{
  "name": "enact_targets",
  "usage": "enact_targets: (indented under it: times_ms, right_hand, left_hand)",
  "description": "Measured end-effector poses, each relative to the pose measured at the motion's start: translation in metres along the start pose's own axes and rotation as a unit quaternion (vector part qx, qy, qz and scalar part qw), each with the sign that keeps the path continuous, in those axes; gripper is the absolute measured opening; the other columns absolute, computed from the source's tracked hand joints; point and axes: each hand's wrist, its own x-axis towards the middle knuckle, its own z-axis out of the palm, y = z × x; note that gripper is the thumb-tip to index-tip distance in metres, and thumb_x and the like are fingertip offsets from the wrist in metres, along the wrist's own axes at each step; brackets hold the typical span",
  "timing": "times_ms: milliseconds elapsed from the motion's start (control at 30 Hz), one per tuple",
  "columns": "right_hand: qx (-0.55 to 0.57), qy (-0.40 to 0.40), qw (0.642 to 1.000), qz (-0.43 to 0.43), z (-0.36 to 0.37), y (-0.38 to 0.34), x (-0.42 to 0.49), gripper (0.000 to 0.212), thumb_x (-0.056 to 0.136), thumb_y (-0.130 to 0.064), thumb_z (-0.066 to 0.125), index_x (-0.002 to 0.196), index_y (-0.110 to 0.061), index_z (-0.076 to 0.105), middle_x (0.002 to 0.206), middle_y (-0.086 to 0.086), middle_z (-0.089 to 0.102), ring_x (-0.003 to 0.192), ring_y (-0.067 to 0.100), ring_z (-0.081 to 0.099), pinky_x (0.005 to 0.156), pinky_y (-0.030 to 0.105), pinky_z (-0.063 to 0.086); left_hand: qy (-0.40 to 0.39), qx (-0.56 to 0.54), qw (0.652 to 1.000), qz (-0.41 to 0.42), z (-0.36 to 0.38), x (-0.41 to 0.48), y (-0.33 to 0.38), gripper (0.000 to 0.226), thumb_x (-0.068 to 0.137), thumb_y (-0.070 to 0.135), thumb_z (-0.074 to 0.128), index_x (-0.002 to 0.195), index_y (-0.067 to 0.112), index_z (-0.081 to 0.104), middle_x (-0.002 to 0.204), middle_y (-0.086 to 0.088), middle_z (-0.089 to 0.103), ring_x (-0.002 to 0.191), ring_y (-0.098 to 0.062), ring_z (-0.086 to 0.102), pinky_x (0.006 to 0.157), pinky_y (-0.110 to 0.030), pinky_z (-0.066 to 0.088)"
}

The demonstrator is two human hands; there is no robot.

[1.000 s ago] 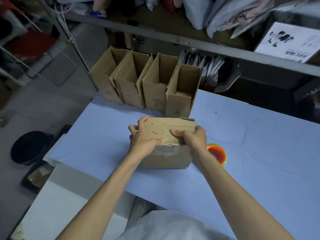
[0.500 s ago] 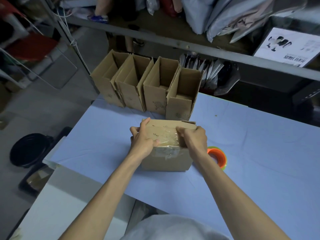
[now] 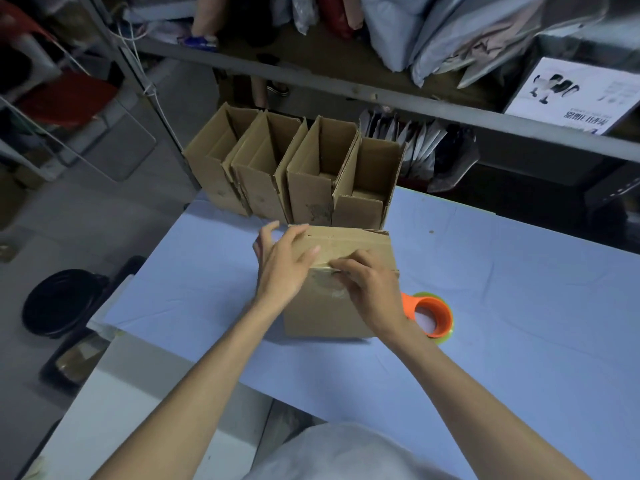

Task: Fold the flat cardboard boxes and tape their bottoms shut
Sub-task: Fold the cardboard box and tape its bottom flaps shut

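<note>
On the blue table (image 3: 519,306), in front of four standing boxes (image 3: 294,174), the upturned box (image 3: 325,313) is sitting. The left hand (image 3: 284,271) is pressing it, fingers spread. The right hand (image 3: 374,289), fingers bent, is seemingly smoothing tape; pinching or pressing cannot be told. The tape roll (image 3: 433,313) is lying just beside. Uneven pressure risks a wrinkled, lifting seam.

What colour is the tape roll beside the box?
The tape roll is orange with a yellow-green lower rim, seen in the head view, right of the box.
</note>
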Motion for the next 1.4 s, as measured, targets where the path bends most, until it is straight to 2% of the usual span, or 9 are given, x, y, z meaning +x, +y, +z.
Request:
enact_targets:
  times_ms: [133, 300, 367, 533, 767, 900, 1000, 1167, 1400]
  right_hand:
    - [-0.042, 0.013, 0.999, -0.018, 0.001, -0.001, 0.017, 0.011, 0.075, -0.017, 0.077, 0.085, -0.013, 0.075, 0.072, 0.0, 0.062, 0.067, 0.022, 0.059, 0.049, 0.03, 0.047]
    - [-0.09, -0.015, 0.993, -0.074, 0.004, -0.006, 0.026, 0.015, 0.074, -0.012, 0.064, 0.06, -0.008, 0.065, 0.055, 0.004, 0.054, 0.048, 0.026, 0.054, 0.036, 0.024, 0.038]
    - [-0.109, -0.009, 0.989, -0.097, 0.007, -0.006, 0.029, 0.024, 0.078, -0.02, 0.051, 0.06, -0.008, 0.062, 0.055, 0.004, 0.053, 0.048, 0.027, 0.054, 0.035, 0.025, 0.037]
    - [-0.078, -0.012, 0.996, -0.05, -0.005, 0.002, 0.012, 0.016, 0.075, -0.022, 0.075, 0.091, -0.023, 0.073, 0.08, -0.007, 0.062, 0.077, 0.016, 0.057, 0.044, 0.027, 0.043]
    - [-0.016, -0.051, 0.998, 0.025, -0.002, 0.019, -0.001, 0.033, 0.073, -0.04, 0.077, 0.101, -0.022, 0.071, 0.091, -0.009, 0.06, 0.088, 0.015, 0.056, 0.06, 0.033, 0.05]
    - [-0.008, -0.086, 0.996, 0.016, -0.005, 0.026, -0.006, 0.042, 0.072, -0.027, 0.08, 0.111, -0.019, 0.066, 0.094, -0.005, 0.056, 0.088, 0.012, 0.05, 0.065, 0.032, 0.049]
    - [0.0, -0.136, 0.991, 0.005, -0.013, 0.025, -0.002, 0.056, 0.068, -0.006, 0.079, 0.119, -0.018, 0.06, 0.097, -0.006, 0.048, 0.09, 0.007, 0.042, 0.071, 0.012, 0.033]
    - [-0.022, -0.107, 0.993, 0.033, -0.005, 0.014, 0.004, 0.065, 0.056, -0.044, 0.088, 0.109, -0.018, 0.063, 0.094, 0.0, 0.05, 0.086, 0.016, 0.044, 0.067, 0.03, 0.035]
    - [-0.031, -0.108, 0.993, -0.017, -0.003, 0.022, -0.007, 0.058, 0.068, -0.016, 0.08, 0.122, -0.013, 0.057, 0.094, 0.001, 0.044, 0.086, 0.017, 0.042, 0.07, 0.037, 0.041]
  left_hand:
    - [0.025, 0.074, 0.968, 0.24, 0.003, -0.008, -0.014, 0.015, 0.078, 0.028, 0.076, 0.09, 0.019, 0.074, 0.093, 0.009, 0.064, 0.089, -0.009, 0.056, 0.075, -0.023, 0.046]
    - [0.084, 0.177, 0.925, 0.327, 0.011, -0.005, -0.021, 0.01, 0.086, 0.022, 0.063, 0.08, 0.016, 0.068, 0.076, 0.004, 0.062, 0.074, -0.016, 0.052, 0.055, -0.026, 0.039]
    - [0.097, 0.183, 0.925, 0.318, 0.009, -0.004, -0.018, 0.011, 0.085, 0.019, 0.06, 0.076, 0.016, 0.065, 0.073, 0.005, 0.06, 0.071, -0.018, 0.052, 0.05, -0.029, 0.035]
    - [0.112, 0.158, 0.94, 0.281, 0.006, -0.01, -0.015, 0.017, 0.084, 0.026, 0.053, 0.073, 0.017, 0.062, 0.074, 0.006, 0.058, 0.073, -0.013, 0.049, 0.053, -0.028, 0.036]
    - [0.004, 0.009, 0.985, 0.174, 0.015, -0.018, -0.04, 0.031, 0.072, 0.027, 0.079, 0.102, 0.027, 0.067, 0.104, 0.012, 0.054, 0.1, -0.009, 0.047, 0.093, -0.016, 0.034]
    - [-0.023, 0.047, 0.984, 0.169, 0.016, -0.022, -0.039, 0.058, 0.056, 0.028, 0.089, 0.109, 0.029, 0.065, 0.108, 0.018, 0.043, 0.103, -0.007, 0.041, 0.089, -0.008, 0.03]
    - [-0.031, 0.05, 0.984, 0.168, 0.014, -0.018, -0.032, 0.062, 0.054, 0.027, 0.089, 0.109, 0.029, 0.062, 0.11, 0.014, 0.043, 0.104, -0.007, 0.038, 0.089, -0.013, 0.031]
    - [-0.075, 0.032, 0.986, 0.146, 0.006, -0.017, -0.031, 0.065, 0.057, 0.018, 0.088, 0.113, 0.033, 0.057, 0.113, 0.018, 0.041, 0.109, -0.004, 0.035, 0.09, -0.007, 0.028]
    - [-0.12, -0.018, 0.988, 0.1, 0.003, -0.01, -0.028, 0.058, 0.062, 0.006, 0.083, 0.109, 0.032, 0.06, 0.105, 0.016, 0.043, 0.109, -0.005, 0.04, 0.088, -0.007, 0.03]
